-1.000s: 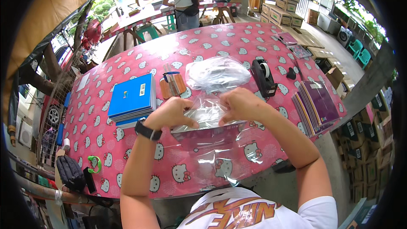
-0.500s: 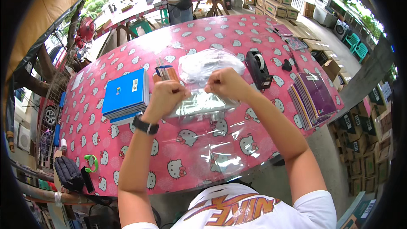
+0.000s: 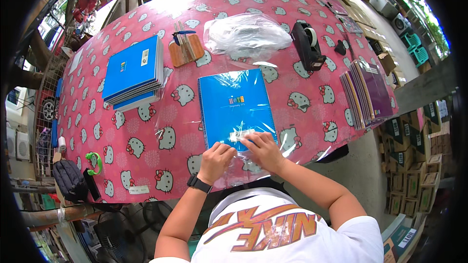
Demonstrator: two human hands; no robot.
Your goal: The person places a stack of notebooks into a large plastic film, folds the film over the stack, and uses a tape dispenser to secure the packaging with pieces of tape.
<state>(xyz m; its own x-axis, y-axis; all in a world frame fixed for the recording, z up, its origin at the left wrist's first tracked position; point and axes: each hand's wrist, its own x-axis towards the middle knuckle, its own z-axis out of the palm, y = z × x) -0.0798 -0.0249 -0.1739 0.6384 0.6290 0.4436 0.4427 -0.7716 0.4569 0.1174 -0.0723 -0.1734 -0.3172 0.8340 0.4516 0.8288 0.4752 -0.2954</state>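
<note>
A blue spiral notebook (image 3: pixel 234 102) lies flat on the table in front of me, with shiny clear plastic film (image 3: pixel 243 173) over it and spreading below its near edge. My left hand (image 3: pixel 218 159) is closed on the film at the notebook's lower left corner, fingertips pinched together. Beside it my right hand (image 3: pixel 263 152) has its fingers curled over the film at the near edge, next to a small white label (image 3: pixel 241 135). What lies under the right fingertips is partly hidden.
Blue notebooks (image 3: pixel 132 68) are stacked at left, purple ones (image 3: pixel 368 90) at right. Beyond lie a wooden holder with tools (image 3: pixel 186 51), a heap of clear plastic (image 3: pixel 248 34) and a black tape dispenser (image 3: pixel 308 46). A dark pouch (image 3: pixel 70 180) sits at the table's left corner.
Both hands have come down toward me from mid-table to the notebook's near edge. The notebook now lies flat with its blue cover showing; before, glare and my hands obscured it.
</note>
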